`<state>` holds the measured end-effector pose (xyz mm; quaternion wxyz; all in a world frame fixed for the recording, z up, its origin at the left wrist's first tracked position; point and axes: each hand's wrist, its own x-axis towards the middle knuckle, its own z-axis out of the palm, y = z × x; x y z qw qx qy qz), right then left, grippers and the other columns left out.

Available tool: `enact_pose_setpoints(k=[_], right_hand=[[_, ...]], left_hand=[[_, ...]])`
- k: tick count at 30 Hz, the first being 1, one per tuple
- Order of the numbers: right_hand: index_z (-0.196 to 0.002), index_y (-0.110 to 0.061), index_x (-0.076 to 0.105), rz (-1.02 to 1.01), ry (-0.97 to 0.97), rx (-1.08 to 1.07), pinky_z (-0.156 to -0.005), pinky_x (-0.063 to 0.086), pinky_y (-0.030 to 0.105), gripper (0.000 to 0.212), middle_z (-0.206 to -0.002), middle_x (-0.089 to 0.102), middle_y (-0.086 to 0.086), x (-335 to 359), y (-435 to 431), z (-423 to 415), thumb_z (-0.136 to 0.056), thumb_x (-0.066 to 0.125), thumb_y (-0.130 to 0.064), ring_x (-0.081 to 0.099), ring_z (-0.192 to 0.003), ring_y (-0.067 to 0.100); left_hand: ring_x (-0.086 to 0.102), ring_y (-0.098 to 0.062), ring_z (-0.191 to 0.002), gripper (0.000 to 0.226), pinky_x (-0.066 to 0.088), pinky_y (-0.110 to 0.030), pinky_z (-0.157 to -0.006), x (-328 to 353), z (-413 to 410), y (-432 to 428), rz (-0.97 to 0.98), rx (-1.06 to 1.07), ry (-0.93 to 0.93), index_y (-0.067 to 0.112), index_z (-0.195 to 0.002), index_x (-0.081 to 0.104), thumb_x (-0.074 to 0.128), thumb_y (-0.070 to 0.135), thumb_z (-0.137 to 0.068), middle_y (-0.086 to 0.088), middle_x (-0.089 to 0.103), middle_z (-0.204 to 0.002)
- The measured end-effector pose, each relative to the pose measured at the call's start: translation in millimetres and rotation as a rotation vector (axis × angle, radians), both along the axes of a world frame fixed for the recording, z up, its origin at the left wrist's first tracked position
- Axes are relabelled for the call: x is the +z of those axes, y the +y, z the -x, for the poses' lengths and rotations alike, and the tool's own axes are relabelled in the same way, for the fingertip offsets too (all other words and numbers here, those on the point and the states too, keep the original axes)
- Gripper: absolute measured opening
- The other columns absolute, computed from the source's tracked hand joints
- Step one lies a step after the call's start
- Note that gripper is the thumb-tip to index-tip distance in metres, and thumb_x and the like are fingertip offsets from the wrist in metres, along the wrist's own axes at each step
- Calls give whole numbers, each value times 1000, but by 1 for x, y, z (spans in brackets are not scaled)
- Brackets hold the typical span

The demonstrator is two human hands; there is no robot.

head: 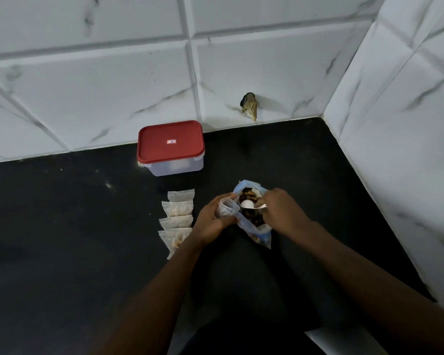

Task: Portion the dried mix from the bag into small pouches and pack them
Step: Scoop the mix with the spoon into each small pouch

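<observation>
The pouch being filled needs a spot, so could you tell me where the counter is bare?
Bare black countertop lies left of the row of small clear pouches and right of the blue-edged plastic bag. Crowded between them, where the left hand and right hand work.

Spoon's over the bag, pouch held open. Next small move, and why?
Probably dip the spoon into the bag for a scoop. Its bowl shows bare white, the pouch gripped by the left hand looks unfilled, and the right hand holds the spoon right above the mix.
</observation>
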<state>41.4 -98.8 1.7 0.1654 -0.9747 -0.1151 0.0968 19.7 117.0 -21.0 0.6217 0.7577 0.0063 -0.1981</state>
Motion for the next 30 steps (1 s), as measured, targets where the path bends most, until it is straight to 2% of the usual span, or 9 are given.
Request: enact_pose_setpoints(k=[3,9,13,16,20,22,24,27,30], right_hand=[[-121,-22,72,-89,-36,-17,-96,50,31,30,-118,67,2,9,-13,6,-93,64,-14,60,-109,14],[-122,-18,71,-112,-134,-130,-88,53,30,28,-111,67,3,6,-3,8,-95,64,-18,61,-101,14],[-122,-15,69,-46,-154,-100,-88,51,30,26,-114,65,4,5,3,8,-97,62,-22,59,-104,16],[-126,-15,68,21,-112,-38,-92,51,30,30,-122,63,6,0,5,8,-97,62,-19,58,-111,17],[-121,-16,72,-49,-37,-29,-92,53,32,29,-122,67,6,-2,-3,8,-93,64,-11,63,-110,19],[-117,-19,74,-111,1,-9,-90,56,31,27,-119,70,4,0,-10,10,-93,64,-11,66,-105,14],[-114,-22,75,-167,50,-15,-84,56,22,26,-116,71,0,6,-18,11,-93,65,-11,67,-102,7],[-112,-22,76,-228,12,-61,-75,49,13,24,-107,71,-3,16,-25,5,-92,67,-11,64,-92,2],[-114,-19,75,-231,-56,-53,-78,53,18,26,-106,70,-1,16,-21,1,-92,66,-9,65,-92,5]], left_hand=[[63,-3,-121,60,55,-38,-104,-2,0,1,14,-3,15,29,-142,56,72,5,-89,9,61,-137],[61,-7,-125,64,54,-40,-105,1,2,-2,2,-3,14,32,-141,56,75,15,-83,9,59,-139],[59,-5,-126,64,53,-36,-106,5,4,-4,3,-14,2,29,-142,56,72,3,-86,10,58,-141],[60,-5,-124,63,53,-32,-104,6,4,-6,-5,-18,-22,28,-141,58,72,0,-86,10,59,-139],[60,-3,-123,63,54,-30,-100,7,5,-5,15,-22,-3,29,-141,56,71,0,-87,12,57,-140],[60,-1,-122,62,55,-27,-97,7,5,-4,22,-24,6,29,-142,55,70,1,-89,11,57,-139],[61,-2,-122,61,56,-28,-97,6,6,-4,34,-20,16,29,-142,55,70,2,-89,10,58,-138],[61,-4,-124,63,55,-33,-101,5,6,-4,35,-11,22,32,-142,55,72,4,-88,10,58,-139],[60,-3,-123,64,54,-34,-103,4,7,-6,27,-5,24,35,-141,56,73,5,-87,12,59,-138]])
